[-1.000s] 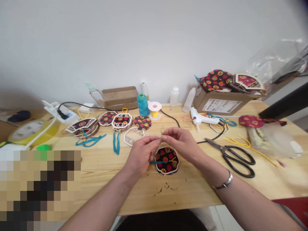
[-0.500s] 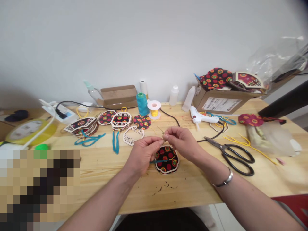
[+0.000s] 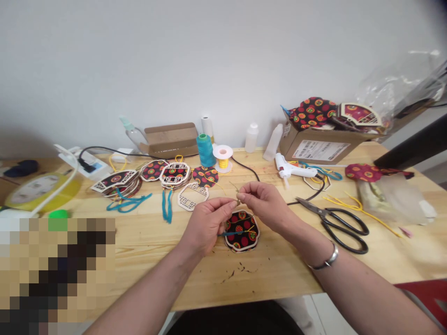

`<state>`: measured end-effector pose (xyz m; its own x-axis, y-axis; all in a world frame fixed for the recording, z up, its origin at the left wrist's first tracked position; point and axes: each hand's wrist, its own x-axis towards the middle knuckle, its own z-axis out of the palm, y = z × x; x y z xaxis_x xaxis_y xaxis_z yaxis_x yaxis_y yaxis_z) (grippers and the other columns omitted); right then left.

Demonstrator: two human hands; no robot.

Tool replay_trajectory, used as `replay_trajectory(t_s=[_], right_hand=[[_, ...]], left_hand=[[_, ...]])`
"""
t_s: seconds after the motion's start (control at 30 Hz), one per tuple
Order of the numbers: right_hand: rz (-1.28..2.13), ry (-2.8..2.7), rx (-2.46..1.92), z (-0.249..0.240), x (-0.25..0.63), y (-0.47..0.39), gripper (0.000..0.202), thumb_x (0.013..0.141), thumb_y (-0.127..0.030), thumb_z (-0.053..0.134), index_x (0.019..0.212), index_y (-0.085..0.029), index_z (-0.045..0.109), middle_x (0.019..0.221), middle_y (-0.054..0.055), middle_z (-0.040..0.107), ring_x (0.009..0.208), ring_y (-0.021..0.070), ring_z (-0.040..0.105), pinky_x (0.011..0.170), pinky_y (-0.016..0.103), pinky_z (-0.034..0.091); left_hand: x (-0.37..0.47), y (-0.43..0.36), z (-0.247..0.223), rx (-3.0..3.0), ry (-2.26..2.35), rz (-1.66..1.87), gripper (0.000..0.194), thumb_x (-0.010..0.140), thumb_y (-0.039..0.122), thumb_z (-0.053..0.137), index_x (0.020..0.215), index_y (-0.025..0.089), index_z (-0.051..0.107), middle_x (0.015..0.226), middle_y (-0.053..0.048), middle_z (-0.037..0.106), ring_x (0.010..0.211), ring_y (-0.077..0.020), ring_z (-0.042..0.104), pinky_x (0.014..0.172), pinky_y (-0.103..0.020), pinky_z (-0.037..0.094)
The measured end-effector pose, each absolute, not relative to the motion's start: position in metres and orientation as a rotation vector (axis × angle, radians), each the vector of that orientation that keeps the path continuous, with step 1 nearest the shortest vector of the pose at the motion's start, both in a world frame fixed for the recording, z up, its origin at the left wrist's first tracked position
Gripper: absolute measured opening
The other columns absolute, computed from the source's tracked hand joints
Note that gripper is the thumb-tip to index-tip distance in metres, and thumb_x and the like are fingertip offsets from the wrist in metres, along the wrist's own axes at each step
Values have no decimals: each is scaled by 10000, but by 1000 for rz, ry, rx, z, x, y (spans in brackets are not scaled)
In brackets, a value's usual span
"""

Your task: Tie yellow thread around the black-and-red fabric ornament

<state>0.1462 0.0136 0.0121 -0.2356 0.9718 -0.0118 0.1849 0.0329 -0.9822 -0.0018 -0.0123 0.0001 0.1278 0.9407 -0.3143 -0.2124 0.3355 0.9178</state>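
- Left hand (image 3: 209, 224): thumb and forefinger pressed together, pinching a thin yellow cord (image 3: 233, 185) close to its end.
- Right hand (image 3: 265, 204): fingers (image 3: 247, 199) drawn together on the same cord, tips meeting those of the left. Whether a knot is formed there is too small to tell.
- Disc (image 3: 240, 242): lying flat on the surface (image 3: 146, 270), below and just nearer the person than the pinched cord; patterned cloth face up, pale rim showing around it.
- Done, as judged: cloth and rim are together. A teal cord (image 3: 230, 233) lies across the face, meeting a short yellow tie (image 3: 250, 229); its other end passes out of sight by the left hand.
- Left, as judged: the pinched cord does not appear secured. No loop stands at the disc's edge and no tassel hangs clear, unlike the octagonal piece (image 3: 175, 174), which shows both a yellow loop (image 3: 179, 158) and a teal tassel (image 3: 167, 207).
- Other stock: a bare frame (image 3: 193, 197) lies loose without cloth, beside a cloth round (image 3: 205, 178).
- Tools: scissors (image 3: 323, 212) lie to the right with blades parted; the glue gun (image 3: 293, 172) rests beyond them. Neither is in hand.
- Remark: dark scraps (image 3: 240, 269) lie on the near side of the disc.
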Motion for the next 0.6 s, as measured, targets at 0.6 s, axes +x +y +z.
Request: replay_trajectory(t_s=[0.6], right_hand=[[1451,-1521,-1194,16,150,14,191,722,-329,633,726,-139,611,591,-31,534,484,61,414,460,201,341]], left_hand=[[-3,-12,2,855,1158,1049,195,638,310,721,737,143,719,411,65,409,391,-39,296,379,-171,215]])
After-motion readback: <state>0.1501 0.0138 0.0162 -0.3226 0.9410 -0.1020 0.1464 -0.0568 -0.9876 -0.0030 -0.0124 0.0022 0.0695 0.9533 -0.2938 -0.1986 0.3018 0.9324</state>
